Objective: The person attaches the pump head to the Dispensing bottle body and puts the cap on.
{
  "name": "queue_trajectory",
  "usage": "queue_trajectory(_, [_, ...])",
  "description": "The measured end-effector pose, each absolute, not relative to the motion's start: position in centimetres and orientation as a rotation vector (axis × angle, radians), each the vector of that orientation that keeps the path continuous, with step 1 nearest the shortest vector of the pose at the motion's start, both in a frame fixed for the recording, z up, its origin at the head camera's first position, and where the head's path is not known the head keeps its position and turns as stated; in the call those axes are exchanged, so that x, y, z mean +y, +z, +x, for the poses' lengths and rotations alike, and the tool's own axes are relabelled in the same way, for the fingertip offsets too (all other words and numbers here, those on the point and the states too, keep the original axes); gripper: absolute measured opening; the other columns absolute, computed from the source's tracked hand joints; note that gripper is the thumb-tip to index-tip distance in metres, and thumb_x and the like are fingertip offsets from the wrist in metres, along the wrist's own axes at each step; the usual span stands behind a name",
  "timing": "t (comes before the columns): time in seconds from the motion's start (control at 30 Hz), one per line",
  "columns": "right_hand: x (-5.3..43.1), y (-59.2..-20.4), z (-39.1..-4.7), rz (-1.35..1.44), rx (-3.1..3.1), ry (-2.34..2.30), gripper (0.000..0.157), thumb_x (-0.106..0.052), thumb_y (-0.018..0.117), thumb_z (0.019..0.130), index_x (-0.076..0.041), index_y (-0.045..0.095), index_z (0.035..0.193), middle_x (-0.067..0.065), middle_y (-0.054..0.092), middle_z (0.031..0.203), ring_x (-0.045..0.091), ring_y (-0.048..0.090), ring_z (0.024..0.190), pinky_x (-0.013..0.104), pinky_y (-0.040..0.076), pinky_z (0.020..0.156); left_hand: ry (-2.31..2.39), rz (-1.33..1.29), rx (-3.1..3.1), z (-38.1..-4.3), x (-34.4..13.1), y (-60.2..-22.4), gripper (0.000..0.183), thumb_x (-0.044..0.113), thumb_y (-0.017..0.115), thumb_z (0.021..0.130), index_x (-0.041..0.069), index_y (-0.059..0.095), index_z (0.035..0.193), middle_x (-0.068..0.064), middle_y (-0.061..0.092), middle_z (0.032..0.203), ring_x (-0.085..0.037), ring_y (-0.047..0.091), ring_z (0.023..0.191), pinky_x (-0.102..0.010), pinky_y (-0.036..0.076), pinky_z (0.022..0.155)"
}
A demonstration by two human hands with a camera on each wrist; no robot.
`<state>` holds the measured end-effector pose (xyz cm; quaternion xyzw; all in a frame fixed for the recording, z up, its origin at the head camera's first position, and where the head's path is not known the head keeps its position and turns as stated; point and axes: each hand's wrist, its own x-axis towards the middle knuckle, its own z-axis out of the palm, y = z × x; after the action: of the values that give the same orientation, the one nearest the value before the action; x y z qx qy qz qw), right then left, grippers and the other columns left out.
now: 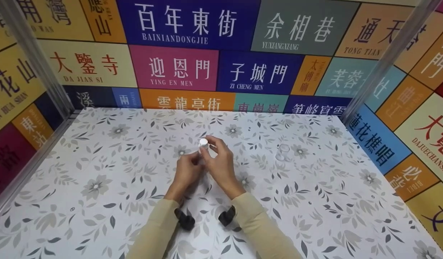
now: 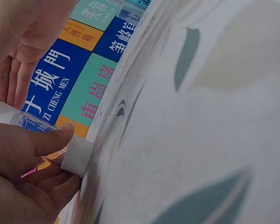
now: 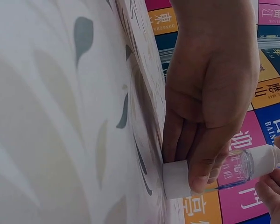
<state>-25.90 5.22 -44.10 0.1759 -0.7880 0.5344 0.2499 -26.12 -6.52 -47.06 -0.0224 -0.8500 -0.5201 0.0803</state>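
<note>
A small clear bottle [image 3: 233,172] has a white cap [image 1: 203,142] on top and a white band [image 2: 78,155] around its lower end. In both wrist views it stands upright, its lower end at the table surface. Low on the bottle, my left hand [image 1: 187,171] grips it, thumb on the near side and fingers behind. Up at the cap is my right hand [image 1: 222,160], which pinches it between thumb and fingers in the right wrist view. A small clear cup [image 1: 283,153] stands on the table, to the right of both hands.
The table [image 1: 135,216] has a white cover with grey flowers and leaves. Panels with coloured place-name signs [image 1: 174,68] rise at its back and sides. Clear upright posts [image 1: 387,57] stand at the back corners. A black camera [image 1: 185,219] is strapped at each wrist.
</note>
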Motion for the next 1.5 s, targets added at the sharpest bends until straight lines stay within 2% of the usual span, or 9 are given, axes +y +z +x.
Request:
queue_trajectory(0.17, [5.28,-44.05,-25.99,0.516,-2.147,1.463,0.035,-0.006,0.068,0.092,0.0,0.062,0.126,0.015,0.067,0.124,0.026,0.064,0.12,0.031,0.052,0.101,-1.559,-0.043,-2.553,-26.16,-6.47,-46.99,0.038,-0.003,0.068,0.083,0.007,0.071,0.12,-0.014,0.075,0.109,-0.024,0.07,0.097,-0.038,0.055,0.088])
queue_trajectory(0.4, [5.41,-44.08,-26.06,0.538,-2.149,1.456,0.032,-0.003,0.067,0.092,0.004,0.063,0.123,0.017,0.068,0.12,0.027,0.066,0.115,0.031,0.054,0.097,-1.536,-0.074,-2.531,-26.18,-6.55,-46.99,0.024,-0.003,0.069,0.082,0.004,0.075,0.104,-0.013,0.073,0.091,-0.021,0.061,0.08,-0.035,0.051,0.076])
queue_trajectory(0.5, [5.44,-44.11,-26.09,0.521,-2.149,1.465,0.032,-0.005,0.068,0.091,0.003,0.063,0.122,0.017,0.069,0.117,0.027,0.067,0.113,0.033,0.055,0.095,-1.53,-0.085,-2.529,-26.1,-6.62,-47.03,0.025,-0.002,0.07,0.082,0.003,0.075,0.106,-0.014,0.074,0.095,-0.021,0.063,0.083,-0.036,0.052,0.078])
queue_trajectory(0.63, [5.45,-44.22,-26.1,0.507,-2.15,1.447,0.033,-0.008,0.071,0.091,0.001,0.064,0.122,0.017,0.07,0.115,0.028,0.068,0.111,0.037,0.056,0.093,-1.52,-0.096,-2.529,-25.97,-6.65,-47.15,0.029,-0.002,0.069,0.082,0.003,0.075,0.11,-0.015,0.073,0.088,-0.021,0.06,0.077,-0.034,0.05,0.072])
queue_trajectory(0.73, [5.43,-44.19,-26.07,0.504,-2.148,1.435,0.033,-0.011,0.071,0.091,-0.001,0.064,0.121,0.016,0.07,0.116,0.028,0.068,0.112,0.038,0.056,0.094,-1.523,-0.098,-2.532,-25.94,-6.62,-47.11,0.023,-0.002,0.068,0.083,0.002,0.076,0.104,-0.013,0.068,0.079,-0.019,0.055,0.07,-0.03,0.044,0.066])
queue_trajectory(1.03, [5.49,-44.0,-25.98,0.557,-2.16,1.45,0.033,-0.007,0.065,0.094,0.001,0.061,0.126,0.016,0.067,0.124,0.027,0.064,0.119,0.031,0.052,0.1,-1.538,-0.036,-2.58,-26.0,-6.51,-46.88,0.028,0.002,0.068,0.087,0.008,0.073,0.113,-0.009,0.071,0.09,-0.018,0.059,0.079,-0.03,0.047,0.072])
queue_trajectory(1.17, [5.53,-44.11,-25.99,0.577,-2.155,1.435,0.033,-0.004,0.065,0.093,0.003,0.061,0.125,0.016,0.067,0.123,0.027,0.065,0.117,0.027,0.053,0.099,-1.538,-0.068,-2.548,-26.02,-6.52,-46.94,0.021,0.0,0.068,0.085,0.004,0.075,0.105,-0.01,0.068,0.084,-0.018,0.056,0.074,-0.03,0.046,0.068])
queue_trajectory(1.33, [5.57,-44.19,-26.06,0.57,-2.134,1.439,0.032,-0.004,0.068,0.092,0.002,0.062,0.123,0.017,0.069,0.118,0.028,0.067,0.113,0.03,0.055,0.096,-1.522,-0.12,-2.499,-26.04,-6.59,-47.05,0.014,-0.004,0.067,0.081,0.0,0.075,0.092,-0.006,0.06,0.072,-0.017,0.05,0.067,-0.03,0.042,0.064])
queue_trajectory(1.5, [5.54,-44.12,-26.17,0.547,-2.127,1.438,0.034,-0.006,0.071,0.09,0.003,0.063,0.122,0.017,0.07,0.115,0.028,0.068,0.111,0.034,0.056,0.094,-1.502,-0.133,-2.492,-26.12,-6.61,-47.05,0.016,-0.004,0.068,0.081,-0.001,0.075,0.094,-0.009,0.063,0.073,-0.018,0.051,0.068,-0.031,0.043,0.066])
